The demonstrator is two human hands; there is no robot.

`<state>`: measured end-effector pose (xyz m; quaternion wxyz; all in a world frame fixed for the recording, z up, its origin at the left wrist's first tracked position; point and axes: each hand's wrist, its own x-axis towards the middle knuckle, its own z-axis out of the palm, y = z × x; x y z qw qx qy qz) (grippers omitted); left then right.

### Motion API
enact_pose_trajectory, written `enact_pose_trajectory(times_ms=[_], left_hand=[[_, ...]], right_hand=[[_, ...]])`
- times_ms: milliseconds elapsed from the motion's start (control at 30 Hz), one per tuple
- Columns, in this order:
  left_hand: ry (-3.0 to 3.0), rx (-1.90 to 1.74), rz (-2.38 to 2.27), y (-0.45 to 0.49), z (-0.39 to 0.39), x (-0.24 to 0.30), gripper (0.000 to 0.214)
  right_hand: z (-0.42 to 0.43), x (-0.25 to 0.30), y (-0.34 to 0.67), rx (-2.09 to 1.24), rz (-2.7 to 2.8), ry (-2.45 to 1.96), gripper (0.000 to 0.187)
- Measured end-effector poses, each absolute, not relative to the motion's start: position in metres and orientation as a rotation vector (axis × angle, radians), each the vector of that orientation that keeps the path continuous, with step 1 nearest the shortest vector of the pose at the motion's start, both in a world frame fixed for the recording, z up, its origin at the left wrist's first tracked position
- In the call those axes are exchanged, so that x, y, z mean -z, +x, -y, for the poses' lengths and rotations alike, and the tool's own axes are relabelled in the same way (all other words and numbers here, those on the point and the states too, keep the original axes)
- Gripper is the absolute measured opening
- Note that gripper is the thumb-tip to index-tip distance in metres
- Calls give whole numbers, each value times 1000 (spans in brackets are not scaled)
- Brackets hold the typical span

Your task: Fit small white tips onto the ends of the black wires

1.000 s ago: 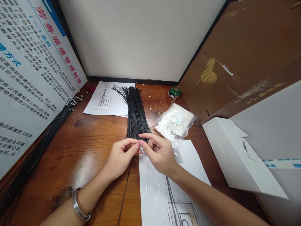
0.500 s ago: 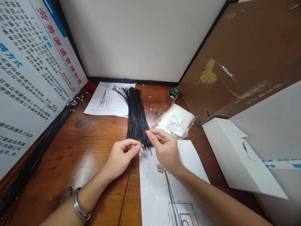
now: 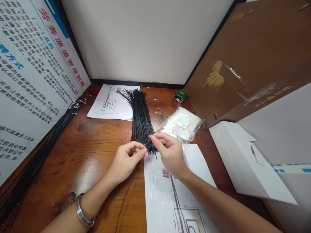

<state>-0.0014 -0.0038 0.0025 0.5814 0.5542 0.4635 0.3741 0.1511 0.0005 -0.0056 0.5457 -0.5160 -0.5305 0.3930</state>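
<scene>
Because the wire (image 3: 124,196) is so thin, the left hand (image 3: 126,161) should pinch it lightly and close to the tip. Thumb and forefinger there are pressed together, apparently on that one black strand, which trails from beneath the palm toward the person across the table (image 3: 97,136). Up and to the right of this pinch, the right hand (image 3: 171,157) has its thumb and forefinger drawn narrow; I cannot tell whether anything small sits between them. The two sets of fingertips are near each other but apart, a good spacing for fine work if both wrists are steady. Just beyond the grip lies the bundle of black wires (image 3: 141,118), its near ends behind the fingers, so a slight lift would help avoid snagging them. Past the right knuckles rests the bag of white parts (image 3: 182,121); below that hand, the drawing (image 3: 157,207) lies flat.
</scene>
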Motion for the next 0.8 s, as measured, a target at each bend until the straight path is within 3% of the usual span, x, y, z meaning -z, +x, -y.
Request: enact_pose_trajectory(times_ms=[800], left_hand=[[1412, -818, -1112, -1, 6, 2, 16]], right_hand=[[1, 5, 150, -948, 1353, -1193, 15]])
